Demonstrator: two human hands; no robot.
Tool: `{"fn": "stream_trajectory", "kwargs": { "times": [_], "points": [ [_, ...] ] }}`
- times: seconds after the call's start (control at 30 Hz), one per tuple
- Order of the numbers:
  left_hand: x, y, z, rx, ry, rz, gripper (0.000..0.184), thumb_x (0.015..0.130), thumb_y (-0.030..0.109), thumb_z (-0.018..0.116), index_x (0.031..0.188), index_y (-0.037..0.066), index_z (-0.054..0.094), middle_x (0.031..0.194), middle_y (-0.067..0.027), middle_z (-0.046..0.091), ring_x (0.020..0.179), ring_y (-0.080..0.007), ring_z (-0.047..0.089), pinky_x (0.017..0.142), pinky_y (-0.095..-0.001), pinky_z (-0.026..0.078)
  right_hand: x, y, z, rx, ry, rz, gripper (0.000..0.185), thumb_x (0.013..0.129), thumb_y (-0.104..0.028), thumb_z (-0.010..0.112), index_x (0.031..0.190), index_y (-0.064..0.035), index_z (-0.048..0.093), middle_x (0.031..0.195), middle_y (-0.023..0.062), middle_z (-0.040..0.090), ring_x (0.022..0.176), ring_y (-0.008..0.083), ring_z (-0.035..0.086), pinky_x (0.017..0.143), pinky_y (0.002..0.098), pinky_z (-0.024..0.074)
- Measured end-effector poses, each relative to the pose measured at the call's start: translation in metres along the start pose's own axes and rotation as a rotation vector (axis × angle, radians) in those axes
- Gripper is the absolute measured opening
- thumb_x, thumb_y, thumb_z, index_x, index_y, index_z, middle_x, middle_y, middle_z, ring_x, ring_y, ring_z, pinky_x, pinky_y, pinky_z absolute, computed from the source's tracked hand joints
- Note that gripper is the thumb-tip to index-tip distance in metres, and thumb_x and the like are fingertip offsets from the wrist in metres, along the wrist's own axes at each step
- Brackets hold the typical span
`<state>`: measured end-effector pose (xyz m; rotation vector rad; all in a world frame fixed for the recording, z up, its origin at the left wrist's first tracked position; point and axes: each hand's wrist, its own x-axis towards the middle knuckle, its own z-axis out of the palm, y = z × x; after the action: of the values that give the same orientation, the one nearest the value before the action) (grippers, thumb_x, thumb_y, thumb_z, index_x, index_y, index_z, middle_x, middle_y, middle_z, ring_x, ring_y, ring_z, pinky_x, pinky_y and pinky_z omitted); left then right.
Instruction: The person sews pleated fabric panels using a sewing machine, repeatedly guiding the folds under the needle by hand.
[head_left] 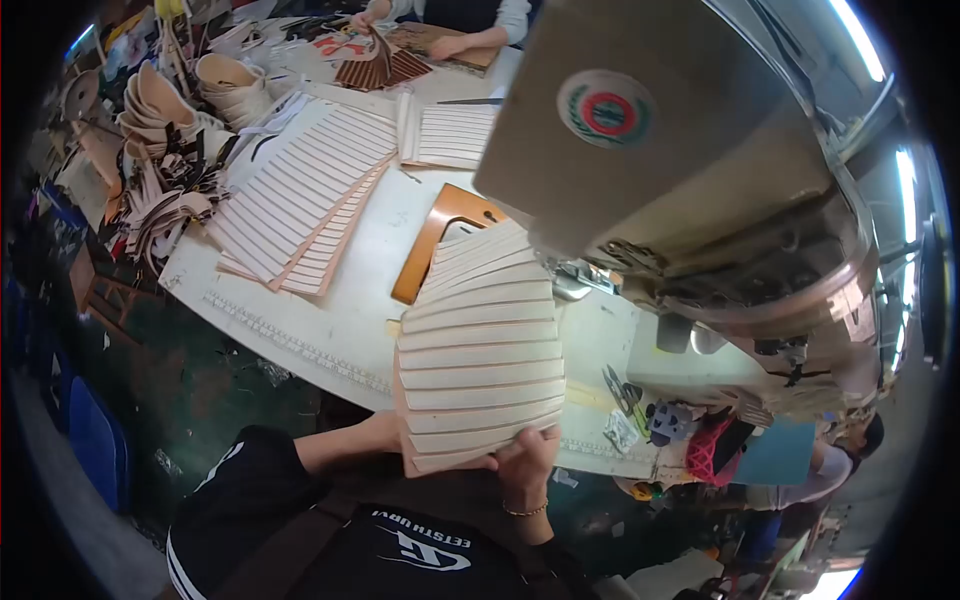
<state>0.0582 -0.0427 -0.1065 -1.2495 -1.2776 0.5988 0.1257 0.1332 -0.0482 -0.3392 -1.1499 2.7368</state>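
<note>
My right hand (528,458) pinches the near edge of a cream, ribbed, curved-striped panel (482,370), thumb on top. My left hand (388,432) goes beneath its left edge, fingers hidden, so I can't tell how far they're open. The panel's far end lies by the sewing machine (680,170), partly over an orange-brown, smooth angular piece (428,245). Leftward, similar flat striped panels (300,190) overlap on the white table (365,260).

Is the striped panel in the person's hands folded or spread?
Spread. The striped panel shows its rows side by side, the right hand gripping its edge.
</note>
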Motion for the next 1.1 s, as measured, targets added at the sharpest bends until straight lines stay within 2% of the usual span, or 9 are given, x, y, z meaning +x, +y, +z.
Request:
{"fn": "stream_trajectory", "kwargs": {
  "times": [0.07, 0.13, 0.2, 0.33, 0.47, 0.67, 0.8, 0.97, 1.1],
  "points": [
    [0.009, -0.005, 0.005, 0.786, -0.225, 0.580, 0.069, 0.074, 0.017, 0.067, 0.132, 0.006, 0.029, 0.128, -0.0123, 0.041, 0.116, -0.0229, 0.043, 0.087, -0.0335, 0.042, 0.004, -0.032, 0.016, 0.088, -0.005, -0.079, 0.034, 0.074, -0.007, 0.051, 0.107, 0.0016, 0.052, 0.099, 0.0136, 0.059, 0.084, 0.0193, 0.056, 0.076, 0.0237, 0.0431],
    [0.019, -0.015, 0.005, 1.594, -0.469, 1.119, 0.061, 0.080, 0.015, 0.060, 0.132, 0.005, 0.028, 0.128, -0.0119, 0.041, 0.116, -0.0224, 0.042, 0.092, -0.0339, 0.038, 0.007, -0.069, 0.037, -0.001, 0.356, -0.074, 0.031, 0.087, -0.016, 0.038, 0.111, 0.0005, 0.050, 0.095, 0.0098, 0.058, 0.077, 0.0158, 0.055, 0.064, 0.0237, 0.0459],
    [0.029, -0.024, 0.001, 2.414, -0.756, 1.615, 0.054, 0.086, 0.013, 0.053, 0.133, 0.005, 0.027, 0.129, -0.0114, 0.041, 0.117, -0.0220, 0.042, 0.097, -0.0342, 0.033, 0.025, -0.084, -0.024, -0.324, 0.122, -0.138, 0.028, 0.089, -0.014, 0.036, 0.104, 0.0027, 0.053, 0.087, 0.0070, 0.058, 0.071, 0.0116, 0.053, 0.064, 0.0220, 0.0439],
    [0.057, -0.066, 0.012, 2.159, -0.995, 1.285, 0.044, 0.093, 0.020, 0.036, 0.134, 0.007, 0.026, 0.132, -0.0098, 0.039, 0.121, -0.0204, 0.038, 0.098, -0.0378, 0.033, 0.043, -0.104, 0.019, -0.101, 0.359, -0.096, 0.029, 0.091, -0.017, 0.036, 0.097, 0.0035, 0.056, 0.084, 0.0055, 0.058, 0.069, 0.0075, 0.050, 0.062, 0.0207, 0.0423],
    [0.073, -0.074, 0.004, 1.985, -0.677, 2.061, 0.036, 0.093, 0.018, 0.037, 0.125, 0.003, 0.038, 0.121, -0.0085, 0.049, 0.108, -0.0169, 0.048, 0.091, -0.0323, 0.038, 0.054, -0.112, 0.013, -0.250, 0.318, -0.146, 0.029, 0.092, -0.017, 0.035, 0.099, 0.0035, 0.055, 0.085, 0.0052, 0.058, 0.069, 0.0058, 0.050, 0.062, 0.0198, 0.0419],
    [0.063, -0.053, 0.011, 2.183, -0.605, 2.234, 0.027, 0.091, 0.013, 0.040, 0.113, -0.001, 0.047, 0.108, -0.0065, 0.055, 0.093, -0.0139, 0.053, 0.085, -0.0256, 0.041, 0.086, -0.116, -0.034, -0.178, 0.132, -0.145, 0.029, 0.091, -0.015, 0.036, 0.107, 0.0049, 0.051, 0.100, 0.0113, 0.058, 0.078, 0.0101, 0.056, 0.066, 0.0196, 0.0444],
    [0.061, -0.073, 0.020, 2.338, -0.442, 2.260, 0.026, 0.089, 0.015, 0.047, 0.109, 0.000, 0.052, 0.102, -0.0091, 0.058, 0.084, -0.0166, 0.059, 0.072, -0.0238, 0.049, 0.113, -0.124, -0.058, -0.397, 0.062, -0.139, 0.025, 0.090, -0.013, 0.040, 0.104, 0.0030, 0.053, 0.101, 0.0107, 0.059, 0.076, 0.0109, 0.056, 0.061, 0.0211, 0.0447],
    [0.076, -0.101, 0.033, 2.169, -0.357, 2.146, 0.017, 0.087, 0.010, 0.048, 0.095, -0.002, 0.056, 0.080, -0.0077, 0.060, 0.066, -0.0146, 0.056, 0.058, -0.0226, 0.044, 0.138, -0.124, -0.061, -0.415, 0.084, -0.344, 0.023, 0.091, -0.011, 0.038, 0.102, 0.0025, 0.053, 0.088, 0.0064, 0.059, 0.071, 0.0096, 0.052, 0.066, 0.0201, 0.0435],
    [0.075, -0.109, 0.049, 2.216, -0.352, 2.122, 0.018, 0.086, 0.012, 0.049, 0.091, -0.003, 0.057, 0.074, -0.0094, 0.060, 0.059, -0.0156, 0.055, 0.051, -0.0227, 0.042, 0.166, -0.134, -0.056, -0.338, 0.123, -0.321, 0.022, 0.090, -0.013, 0.040, 0.100, 0.0012, 0.054, 0.085, 0.0063, 0.059, 0.069, 0.0104, 0.052, 0.065, 0.0212, 0.0434]
  ]
}}
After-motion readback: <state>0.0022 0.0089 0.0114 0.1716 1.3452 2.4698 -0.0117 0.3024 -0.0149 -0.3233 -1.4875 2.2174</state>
